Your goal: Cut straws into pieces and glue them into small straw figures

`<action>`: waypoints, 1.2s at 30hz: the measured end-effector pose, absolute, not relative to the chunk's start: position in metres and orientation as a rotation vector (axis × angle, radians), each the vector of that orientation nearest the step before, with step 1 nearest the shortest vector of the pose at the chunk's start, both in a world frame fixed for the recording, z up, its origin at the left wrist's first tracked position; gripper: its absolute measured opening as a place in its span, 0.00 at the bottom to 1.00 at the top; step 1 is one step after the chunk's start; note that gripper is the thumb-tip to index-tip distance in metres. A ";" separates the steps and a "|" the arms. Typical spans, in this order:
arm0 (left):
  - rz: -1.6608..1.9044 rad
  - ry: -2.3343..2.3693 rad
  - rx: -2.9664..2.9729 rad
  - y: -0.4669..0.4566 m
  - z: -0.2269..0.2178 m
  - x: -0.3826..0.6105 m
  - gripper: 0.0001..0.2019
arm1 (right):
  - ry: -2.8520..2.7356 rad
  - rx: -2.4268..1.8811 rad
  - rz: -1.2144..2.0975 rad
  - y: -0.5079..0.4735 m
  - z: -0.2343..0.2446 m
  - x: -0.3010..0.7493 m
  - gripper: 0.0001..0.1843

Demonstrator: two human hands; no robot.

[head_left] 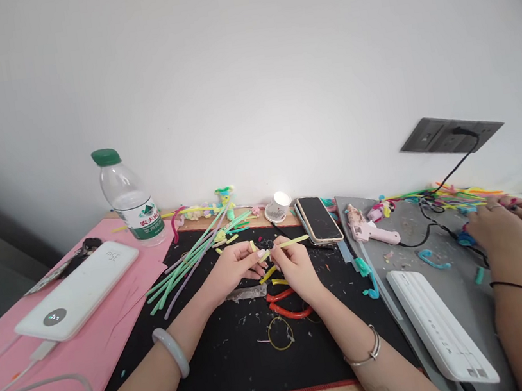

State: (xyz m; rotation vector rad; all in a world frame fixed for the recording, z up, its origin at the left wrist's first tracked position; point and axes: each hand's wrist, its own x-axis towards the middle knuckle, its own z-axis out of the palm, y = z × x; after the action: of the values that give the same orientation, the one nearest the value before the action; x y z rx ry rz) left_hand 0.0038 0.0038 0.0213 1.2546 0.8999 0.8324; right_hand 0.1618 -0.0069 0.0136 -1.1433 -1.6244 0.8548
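Note:
My left hand (232, 269) and my right hand (294, 267) meet over a black mat (227, 368), both pinched on a thin yellow pipe cleaner (291, 241) that sticks out to the right toward a phone. A short yellow end shows above my left fingers. Under my hands lie orange-handled pliers (289, 311), short yellow bits and a small wire ring (280, 334). A bundle of green and purple pipe cleaners (192, 257) lies to the left of my left hand.
A water bottle (129, 198), a white power bank (77, 291) on pink paper (71, 364), a phone (318, 218), a pink glue gun (367, 224) and a white power bank (437, 326) lie around. Another person's hands (503, 229) work at the right.

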 end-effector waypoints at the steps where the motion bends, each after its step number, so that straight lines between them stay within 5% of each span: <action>1: 0.836 0.910 1.271 0.004 0.021 0.004 0.15 | -1.618 -1.150 0.838 -0.007 0.014 0.162 0.14; 25: 0.490 0.721 1.576 0.001 0.020 -0.002 0.14 | -1.739 -1.100 0.841 -0.011 0.019 0.161 0.17; 36: 0.342 0.732 1.568 -0.001 0.027 -0.007 0.15 | -1.855 -0.974 1.219 -0.010 0.022 0.163 0.18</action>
State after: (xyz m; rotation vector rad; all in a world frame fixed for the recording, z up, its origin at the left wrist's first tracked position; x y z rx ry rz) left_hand -0.0069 -0.0008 0.0273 1.5680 0.7325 0.3423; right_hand 0.1631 -0.0099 0.0222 -0.9741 -1.8553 1.2187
